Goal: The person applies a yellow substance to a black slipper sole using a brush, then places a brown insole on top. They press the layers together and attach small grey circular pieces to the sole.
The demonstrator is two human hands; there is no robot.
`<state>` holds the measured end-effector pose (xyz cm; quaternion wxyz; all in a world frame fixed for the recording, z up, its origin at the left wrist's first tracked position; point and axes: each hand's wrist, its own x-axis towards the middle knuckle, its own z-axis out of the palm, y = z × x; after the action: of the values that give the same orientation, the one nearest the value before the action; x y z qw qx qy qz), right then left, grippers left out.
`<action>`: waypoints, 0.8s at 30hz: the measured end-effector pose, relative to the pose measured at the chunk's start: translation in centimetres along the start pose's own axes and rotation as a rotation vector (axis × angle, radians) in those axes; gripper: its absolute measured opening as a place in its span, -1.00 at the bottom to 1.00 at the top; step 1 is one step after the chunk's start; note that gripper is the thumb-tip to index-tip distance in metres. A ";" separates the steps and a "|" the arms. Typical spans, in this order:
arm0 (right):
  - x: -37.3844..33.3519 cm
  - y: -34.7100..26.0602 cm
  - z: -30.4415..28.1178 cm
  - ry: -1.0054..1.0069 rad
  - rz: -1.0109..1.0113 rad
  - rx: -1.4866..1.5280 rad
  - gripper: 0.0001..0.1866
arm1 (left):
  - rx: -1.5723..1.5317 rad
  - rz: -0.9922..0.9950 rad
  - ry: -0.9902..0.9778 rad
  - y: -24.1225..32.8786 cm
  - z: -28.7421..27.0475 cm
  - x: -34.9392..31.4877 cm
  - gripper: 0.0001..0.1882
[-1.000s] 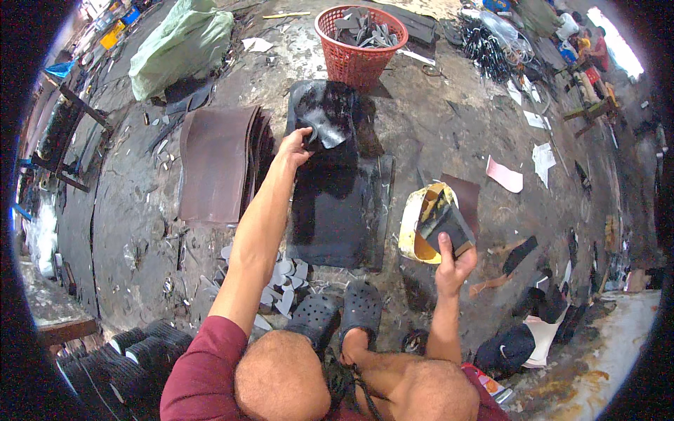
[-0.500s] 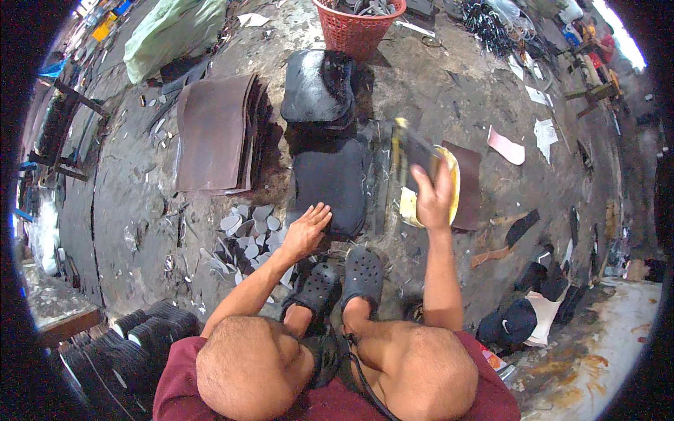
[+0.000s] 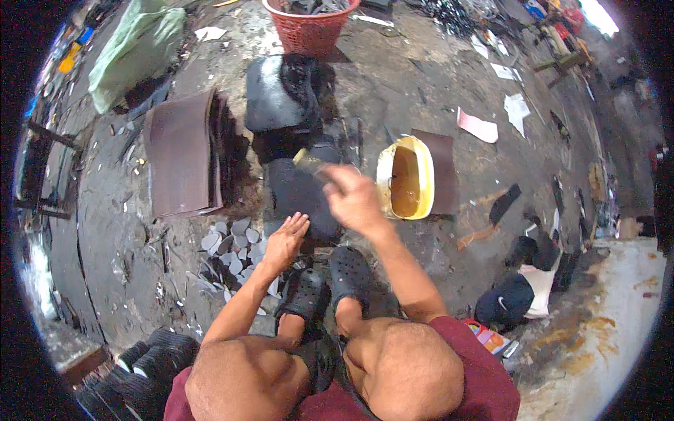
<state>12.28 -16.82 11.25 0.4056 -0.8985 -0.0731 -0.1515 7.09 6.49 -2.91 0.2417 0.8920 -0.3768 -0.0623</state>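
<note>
From the head view, with the black sheet as the middle of the dial and 12 at the top: the left hand is down at 6 o'clock, palm lowered, fingers stretched out and lying close together, their tips on the sheet's near edge and aimed toward 1. Over at 3 o'clock, here's the right hand — blurred, but its fingers are curled around a yellow-tipped tool, which points toward 10 and lies across the sheet's upper part. Whether that tip touches the sheet, I can't tell.

Farther out at 3 o'clock sits an open tub, pale-walled, brownish-yellow stuff inside, with a brown sheet showing beyond it. Up at 12, shiny black sheets catch the light, and beyond them stands a red basket of dark scraps. Between 9 and 10, a tall spread of brown sheets in a stack! Between 7 and 8, loose grey pieces lie in a heap. Dark clogs at 6, just beside the left hand — and way out at 4, a black cap on the floor.
</note>
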 end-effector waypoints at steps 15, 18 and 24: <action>-2.5 10.1 -9.8 0.131 0.599 -0.533 -0.46 | -0.019 -0.054 0.008 0.6 0.2 1.4 -0.39; -3.4 8.9 -14.8 0.391 0.663 -0.011 -0.38 | -0.007 -0.066 0.008 0.3 0.3 0.7 -0.40; -8.7 5.7 -22.0 -0.305 0.582 -0.669 -0.48 | -0.012 0.042 0.084 1.1 0.1 0.7 -0.48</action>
<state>0.85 -37.22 18.08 0.1038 -0.9750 0.1762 0.0870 6.86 5.25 -2.38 0.2637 0.8843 -0.3848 -0.0218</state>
